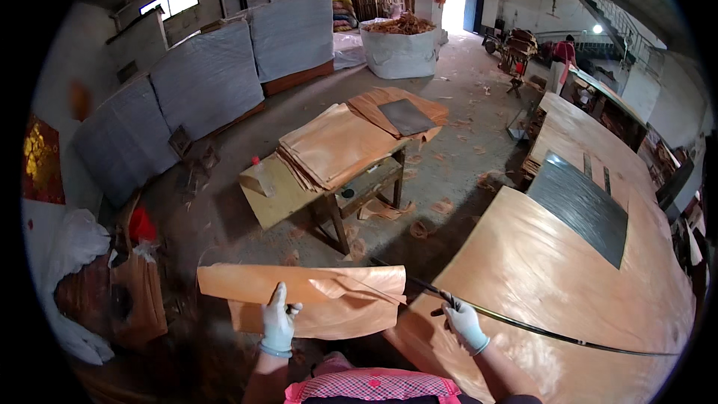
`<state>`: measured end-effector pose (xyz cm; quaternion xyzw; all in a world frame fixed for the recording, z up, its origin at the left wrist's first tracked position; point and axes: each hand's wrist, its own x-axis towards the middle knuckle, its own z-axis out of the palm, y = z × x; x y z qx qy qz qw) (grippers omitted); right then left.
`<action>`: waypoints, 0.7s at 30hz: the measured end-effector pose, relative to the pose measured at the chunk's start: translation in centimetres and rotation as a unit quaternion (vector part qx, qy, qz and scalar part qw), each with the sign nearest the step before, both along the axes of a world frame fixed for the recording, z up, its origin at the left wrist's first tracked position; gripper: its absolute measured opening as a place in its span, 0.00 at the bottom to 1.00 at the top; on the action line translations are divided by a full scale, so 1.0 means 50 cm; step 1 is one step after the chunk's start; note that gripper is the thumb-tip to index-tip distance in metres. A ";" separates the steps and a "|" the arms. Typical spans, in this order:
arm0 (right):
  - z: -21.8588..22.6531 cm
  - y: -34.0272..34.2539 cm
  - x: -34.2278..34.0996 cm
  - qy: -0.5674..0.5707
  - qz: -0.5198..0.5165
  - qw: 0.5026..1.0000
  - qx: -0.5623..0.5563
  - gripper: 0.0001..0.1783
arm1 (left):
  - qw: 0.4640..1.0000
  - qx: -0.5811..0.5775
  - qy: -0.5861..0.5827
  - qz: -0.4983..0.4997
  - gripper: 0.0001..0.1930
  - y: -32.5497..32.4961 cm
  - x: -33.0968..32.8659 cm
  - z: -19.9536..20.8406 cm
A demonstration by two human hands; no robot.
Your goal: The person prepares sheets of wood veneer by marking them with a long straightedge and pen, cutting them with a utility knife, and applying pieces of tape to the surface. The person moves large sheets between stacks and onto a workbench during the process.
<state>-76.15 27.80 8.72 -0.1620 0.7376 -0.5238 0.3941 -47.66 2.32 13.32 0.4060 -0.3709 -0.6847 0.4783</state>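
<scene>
My left hand (277, 323), in a pale glove with a blue cuff, grips a tan wood veneer sheet (340, 308), its thumb on top. The sheet is folded or curled over itself and hangs in front of me. My right hand (464, 324), gloved alike, is closed round a long thin dark rod (540, 327). This rod slants over the large veneer stack (479, 262) on my right, and its far left end passes near the held sheet. A dark rectangular plate (580, 206) lies on that stack.
Ahead, a wooden table (280, 209) bears stacked veneer sheets (340, 142) and a smaller dark plate (406, 117). Scraps litter the concrete floor (464, 112). Grey-covered stacks (206, 67) line the left, a white bulk bag (400, 52) stands behind. Another person (562, 60) is at far right.
</scene>
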 end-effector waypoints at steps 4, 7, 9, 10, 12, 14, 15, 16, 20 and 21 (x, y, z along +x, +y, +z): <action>-0.162 -0.146 0.010 -0.132 -0.101 0.985 -0.054 0.30 | 0.999 0.019 0.011 -0.037 0.08 -0.224 -0.087 0.007; -0.181 -0.228 0.005 -0.286 -0.222 0.926 -0.105 0.22 | 0.998 -0.014 0.016 -0.054 0.08 -0.358 -0.180 0.037; -0.166 -0.270 -0.009 -0.336 -0.303 0.883 -0.128 0.15 | 0.994 0.033 0.003 -0.105 0.09 -0.452 -0.246 0.036; -0.179 -0.278 -0.019 -0.335 -0.310 0.880 -0.129 0.15 | 0.993 0.035 0.002 -0.113 0.09 -0.494 -0.282 0.036; -0.193 -0.284 -0.033 -0.308 -0.377 0.862 -0.139 0.14 | 0.992 -0.026 0.021 -0.121 0.09 -0.573 -0.362 0.039; -0.185 -0.308 -0.057 -0.299 -0.453 0.833 -0.106 0.13 | 0.990 0.007 0.046 -0.131 0.08 -0.664 -0.448 0.023; -0.181 -0.318 -0.069 -0.283 -0.459 0.835 -0.113 0.14 | 0.986 0.030 0.063 -0.150 0.09 -0.714 -0.479 0.015; -0.171 -0.330 -0.090 -0.263 -0.464 0.837 -0.123 0.15 | 0.981 0.051 0.083 -0.170 0.09 -0.768 -0.512 -0.001; -0.148 -0.365 -0.183 -0.229 -0.504 0.819 -0.151 0.21 | 0.980 0.103 0.093 -0.145 0.12 -0.909 -0.672 -0.063; -0.155 -0.375 -0.201 -0.221 -0.501 0.819 -0.172 0.23 | 0.972 0.134 0.091 -0.169 0.14 -0.949 -0.695 -0.078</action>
